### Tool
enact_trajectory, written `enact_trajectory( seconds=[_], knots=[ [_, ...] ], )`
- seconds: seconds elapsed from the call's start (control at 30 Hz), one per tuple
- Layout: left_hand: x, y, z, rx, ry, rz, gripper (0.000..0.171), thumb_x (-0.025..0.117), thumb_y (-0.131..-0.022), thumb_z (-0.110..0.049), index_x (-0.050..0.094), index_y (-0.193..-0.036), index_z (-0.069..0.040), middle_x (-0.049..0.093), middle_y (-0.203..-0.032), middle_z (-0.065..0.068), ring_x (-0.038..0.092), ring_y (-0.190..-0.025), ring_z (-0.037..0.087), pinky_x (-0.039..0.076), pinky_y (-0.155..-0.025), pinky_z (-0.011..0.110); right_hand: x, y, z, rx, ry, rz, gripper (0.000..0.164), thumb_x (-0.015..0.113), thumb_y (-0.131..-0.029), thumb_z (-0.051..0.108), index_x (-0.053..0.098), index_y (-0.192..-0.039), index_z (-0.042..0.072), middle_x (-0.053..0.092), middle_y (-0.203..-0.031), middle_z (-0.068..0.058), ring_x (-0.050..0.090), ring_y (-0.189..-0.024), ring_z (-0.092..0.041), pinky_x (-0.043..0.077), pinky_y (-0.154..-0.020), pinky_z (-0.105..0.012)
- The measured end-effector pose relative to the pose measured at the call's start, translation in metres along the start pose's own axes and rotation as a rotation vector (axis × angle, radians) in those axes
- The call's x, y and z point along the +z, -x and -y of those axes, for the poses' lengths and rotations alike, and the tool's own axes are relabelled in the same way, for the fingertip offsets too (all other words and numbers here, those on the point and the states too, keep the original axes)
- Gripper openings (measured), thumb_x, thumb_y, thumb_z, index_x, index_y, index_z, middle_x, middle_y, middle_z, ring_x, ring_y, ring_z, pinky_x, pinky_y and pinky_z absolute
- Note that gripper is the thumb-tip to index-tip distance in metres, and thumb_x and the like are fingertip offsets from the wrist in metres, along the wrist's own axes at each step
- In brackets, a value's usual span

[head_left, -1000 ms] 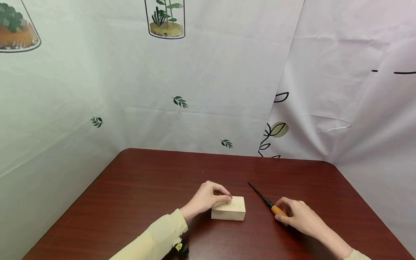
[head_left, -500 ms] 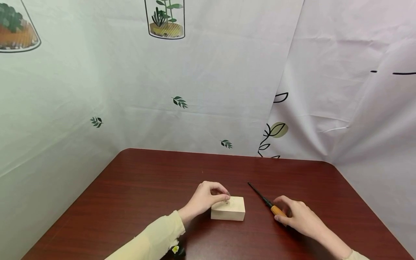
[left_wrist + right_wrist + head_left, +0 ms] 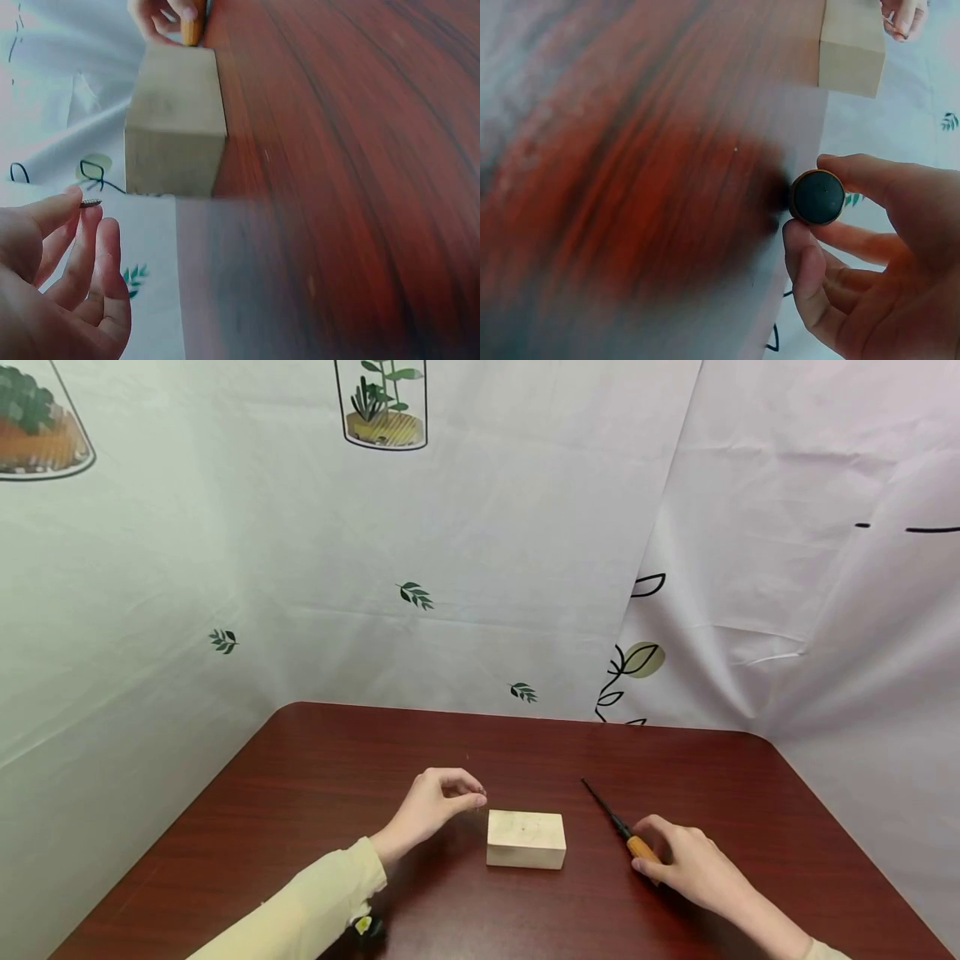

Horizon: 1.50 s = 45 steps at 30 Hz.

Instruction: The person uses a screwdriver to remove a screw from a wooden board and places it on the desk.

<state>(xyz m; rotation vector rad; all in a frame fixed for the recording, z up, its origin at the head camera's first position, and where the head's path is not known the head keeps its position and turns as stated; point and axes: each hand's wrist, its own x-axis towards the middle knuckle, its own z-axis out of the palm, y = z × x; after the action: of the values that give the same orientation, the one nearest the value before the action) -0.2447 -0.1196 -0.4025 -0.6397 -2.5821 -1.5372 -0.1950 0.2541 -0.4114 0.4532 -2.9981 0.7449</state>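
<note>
A pale wooden block (image 3: pixel 527 831) lies on the table with a small dark hole or mark on its top. To its left, my left hand (image 3: pixel 435 802) is raised beside the block's far corner. In the left wrist view, its thumb and index finger pinch a small threaded screw (image 3: pixel 91 203). Right of the block, my right hand (image 3: pixel 693 860) holds a screwdriver (image 3: pixel 642 849) by its orange handle, the dark shaft pointing away toward the back. The right wrist view shows the handle's round black end between thumb and fingers.
The dark red wooden table (image 3: pixel 360 752) has rounded far corners. A pale printed curtain (image 3: pixel 480 543) hangs behind and along both sides. A small dark item with a yellow patch (image 3: pixel 365 927) shows under the left sleeve.
My left hand has lifted off the block and moved left with the screw, baring the block's top. The screwdriver's tip has swung slightly right; my right hand has barely moved.
</note>
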Motion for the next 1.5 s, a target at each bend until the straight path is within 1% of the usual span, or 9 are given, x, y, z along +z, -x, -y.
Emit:
enact_trajectory(
  seconds=[0.17, 0.3, 0.43, 0.57, 0.67, 0.8, 0.93, 1.23, 1.5],
  knots=[
    [-0.016, 0.003, 0.008, -0.015, -0.065, -0.005, 0.009, 0.077, -0.085, -0.017, 0.076, -0.092, -0.011, 0.075, -0.08, 0.006, 0.068, -0.071, 0.028, 0.05, -0.065, 0.022, -0.001, 0.001, 0.0, 0.007, 0.001, 0.01, 0.036, 0.076, -0.085, 0.031, 0.063, -0.115, 0.017, 0.055, -0.064, 0.013, 0.046, -0.053, 0.002, 0.037, -0.053, -0.02],
    [-0.024, 0.006, 0.015, -0.023, -0.09, 0.031, 0.013, 0.076, -0.086, -0.016, 0.075, -0.094, -0.006, 0.075, -0.08, 0.01, 0.069, -0.07, 0.026, 0.05, -0.065, 0.021, -0.001, 0.002, 0.0, 0.005, -0.006, 0.027, 0.035, 0.075, -0.086, 0.032, 0.063, -0.115, 0.016, 0.056, -0.063, 0.014, 0.047, -0.054, 0.003, 0.037, -0.054, -0.02],
    [-0.031, 0.007, 0.02, -0.028, -0.125, 0.072, 0.013, 0.075, -0.086, -0.015, 0.075, -0.096, -0.006, 0.075, -0.079, 0.007, 0.068, -0.071, 0.021, 0.048, -0.065, 0.021, -0.003, 0.004, 0.001, 0.005, 0.014, 0.036, 0.035, 0.075, -0.086, 0.032, 0.063, -0.115, 0.017, 0.057, -0.066, 0.014, 0.047, -0.057, 0.004, 0.037, -0.055, -0.02],
    [-0.038, 0.008, 0.025, -0.016, -0.191, 0.096, 0.012, 0.075, -0.086, -0.015, 0.076, -0.095, -0.008, 0.073, -0.077, 0.0, 0.064, -0.069, 0.013, 0.047, -0.063, 0.021, -0.006, 0.004, 0.003, 0.04, 0.059, 0.047, 0.038, 0.077, -0.083, 0.034, 0.064, -0.116, 0.02, 0.066, -0.086, 0.011, 0.054, -0.073, 0.0, 0.041, -0.061, -0.024],
    [-0.042, 0.008, 0.029, -0.002, -0.249, 0.117, 0.01, 0.075, -0.086, -0.014, 0.076, -0.095, -0.011, 0.071, -0.075, -0.004, 0.06, -0.065, 0.006, 0.046, -0.06, 0.02, -0.008, 0.003, 0.004, 0.072, 0.081, 0.068, 0.042, 0.078, -0.082, 0.038, 0.065, -0.118, 0.021, 0.07, -0.107, 0.006, 0.062, -0.09, -0.009, 0.047, -0.066, -0.032],
    [-0.048, 0.009, 0.034, 0.003, -0.288, 0.178, 0.009, 0.073, -0.087, -0.01, 0.076, -0.095, -0.012, 0.071, -0.073, -0.003, 0.057, -0.058, 0.006, 0.045, -0.058, 0.02, -0.011, 0.003, 0.004, 0.078, 0.092, 0.098, 0.047, 0.078, -0.081, 0.04, 0.064, -0.122, 0.02, 0.069, -0.118, 0.0, 0.066, -0.104, -0.021, 0.052, -0.069, -0.04],
    [-0.052, 0.01, 0.039, -0.001, -0.296, 0.232, 0.011, 0.071, -0.087, -0.008, 0.077, -0.096, -0.011, 0.071, -0.072, -0.001, 0.059, -0.053, 0.009, 0.046, -0.057, 0.02, -0.012, 0.004, 0.004, 0.065, 0.102, 0.106, 0.049, 0.078, -0.081, 0.041, 0.063, -0.123, 0.021, 0.069, -0.118, 0.0, 0.066, -0.104, -0.022, 0.051, -0.068, -0.04],
    [-0.058, 0.007, 0.051, 0.047, -0.366, 0.241, 0.012, 0.073, -0.087, -0.008, 0.077, -0.097, -0.013, 0.071, -0.073, -0.007, 0.053, -0.062, -0.002, 0.046, -0.06, 0.019, -0.014, 0.004, 0.004, 0.065, 0.102, 0.135, 0.051, 0.078, -0.081, 0.042, 0.061, -0.125, 0.022, 0.069, -0.117, 0.001, 0.065, -0.105, -0.022, 0.052, -0.071, -0.042],
    [-0.063, 0.004, 0.058, 0.078, -0.349, 0.277, 0.014, 0.075, -0.085, -0.007, 0.077, -0.098, -0.01, 0.067, -0.067, -0.005, 0.054, -0.061, -0.003, 0.047, -0.061, 0.018, -0.014, 0.005, 0.004, 0.04, 0.112, 0.135, 0.051, 0.077, -0.081, 0.042, 0.061, -0.125, 0.022, 0.068, -0.111, 0.006, 0.063, -0.098, -0.015, 0.049, -0.07, -0.037]
  ],
)
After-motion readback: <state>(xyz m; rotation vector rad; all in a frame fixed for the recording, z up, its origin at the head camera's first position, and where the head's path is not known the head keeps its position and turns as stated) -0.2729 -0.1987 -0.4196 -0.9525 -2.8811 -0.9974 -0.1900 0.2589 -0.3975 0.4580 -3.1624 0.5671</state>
